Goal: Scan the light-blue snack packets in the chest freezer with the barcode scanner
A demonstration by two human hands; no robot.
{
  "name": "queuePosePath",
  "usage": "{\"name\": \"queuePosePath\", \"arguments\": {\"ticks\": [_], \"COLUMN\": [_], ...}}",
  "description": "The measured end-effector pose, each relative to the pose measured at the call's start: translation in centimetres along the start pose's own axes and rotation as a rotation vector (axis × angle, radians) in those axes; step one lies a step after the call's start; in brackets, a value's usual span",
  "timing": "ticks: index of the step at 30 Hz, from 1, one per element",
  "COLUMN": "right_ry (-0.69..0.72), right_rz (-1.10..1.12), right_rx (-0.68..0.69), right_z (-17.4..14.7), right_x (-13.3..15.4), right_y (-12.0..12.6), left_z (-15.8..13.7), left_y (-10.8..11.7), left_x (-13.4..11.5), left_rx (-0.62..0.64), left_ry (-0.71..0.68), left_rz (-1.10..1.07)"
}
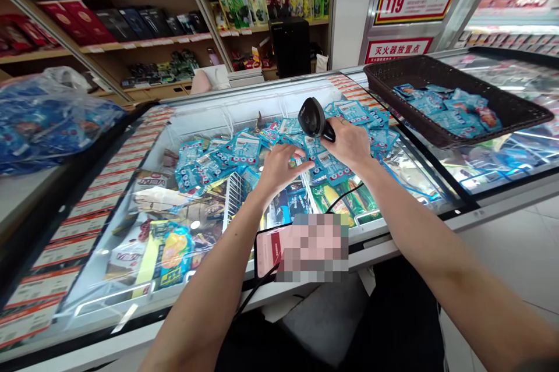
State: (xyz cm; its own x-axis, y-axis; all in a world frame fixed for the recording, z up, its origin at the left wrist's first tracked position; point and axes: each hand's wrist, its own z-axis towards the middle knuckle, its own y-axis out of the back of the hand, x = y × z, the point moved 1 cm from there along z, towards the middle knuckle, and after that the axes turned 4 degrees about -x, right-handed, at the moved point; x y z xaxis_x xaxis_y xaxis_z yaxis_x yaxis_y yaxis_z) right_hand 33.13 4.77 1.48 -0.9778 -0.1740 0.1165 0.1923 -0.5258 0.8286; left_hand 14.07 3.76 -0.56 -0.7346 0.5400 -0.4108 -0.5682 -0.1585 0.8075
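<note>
My right hand [349, 140] is closed round the handle of a black barcode scanner [312, 117], its head pointing up and to the left. Beside it on the left, my left hand [282, 167] is held over the packets with thumb and fingers apart and nothing between them. Below both hands, many blue printed packets [245, 148] lie heaped on the glass top of a chest freezer [144, 296]. Nearer the front edge, a phone [267, 252] rests on the freezer rim, partly covered by a blurred patch. A black cable [338, 200] runs near it.
To the right, a dark brown basket [419, 124] holds more blue packets. A clear plastic bag of blue packages [56, 119] stands at the left. Price labels [78, 223] line the freezer's left side. Shelves with boxes [144, 22] and a black monitor-like panel [290, 49] are behind.
</note>
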Motion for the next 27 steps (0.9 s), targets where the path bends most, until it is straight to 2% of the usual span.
{"name": "queuePosePath", "arguments": {"ticks": [7,13,16,21,24,27], "right_ry": [0.008,0.016,0.024,0.028,0.022,0.015], "right_rz": [0.004,0.012,0.021,0.035,0.034,0.035], "right_rx": [-0.023,-0.051,-0.062,-0.074,-0.063,-0.050], "right_z": [0.1,0.0,0.0,0.1,0.1,0.0], "right_x": [0.0,0.3,0.2,0.0,0.0,0.1], "right_y": [-0.1,-0.3,-0.4,-0.5,-0.4,-0.4], "left_z": [1.2,1.2,1.4,1.1,0.5,-0.3], "left_y": [-1.4,-2.3,-1.8,-0.4,0.2,1.0], "left_x": [-1.7,-1.2,-0.2,1.2,0.9,0.6], "left_rx": [-0.039,0.012,0.060,0.132,0.127,0.186], "left_ry": [0.068,0.122,0.124,0.137,0.138,0.115], "left_rz": [0.139,0.164,0.112,-0.100,-0.076,0.014]}}
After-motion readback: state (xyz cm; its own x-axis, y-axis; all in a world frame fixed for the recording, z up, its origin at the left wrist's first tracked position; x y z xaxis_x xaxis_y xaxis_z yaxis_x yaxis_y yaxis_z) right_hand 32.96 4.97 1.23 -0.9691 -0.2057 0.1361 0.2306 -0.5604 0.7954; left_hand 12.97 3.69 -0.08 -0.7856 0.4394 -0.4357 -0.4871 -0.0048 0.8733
